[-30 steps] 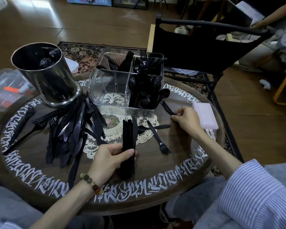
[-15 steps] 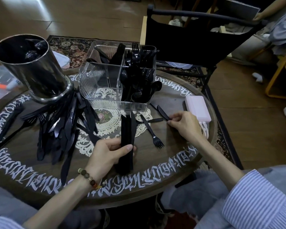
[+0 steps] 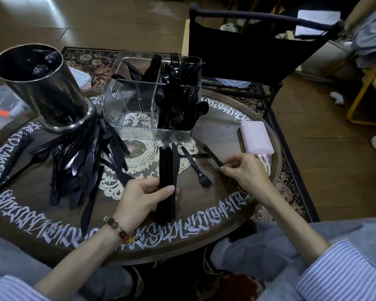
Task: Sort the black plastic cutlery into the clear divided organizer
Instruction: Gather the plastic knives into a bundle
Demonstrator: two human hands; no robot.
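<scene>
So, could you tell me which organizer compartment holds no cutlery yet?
The near-left compartment: only the doily shows through its clear walls, while the back-left holds knives and the right side is packed with forks and spoons.

A pink power bank [image 3: 256,136] lies just beyond the right-hand grip, its white cables [image 3: 265,162] beside the knuckles. A lace doily [image 3: 139,155] spreads past the left-hand grip. Farther left stands a steel canister [image 3: 46,88] (contents dark, unclear); a black folding chair [image 3: 248,53] waits behind.
</scene>
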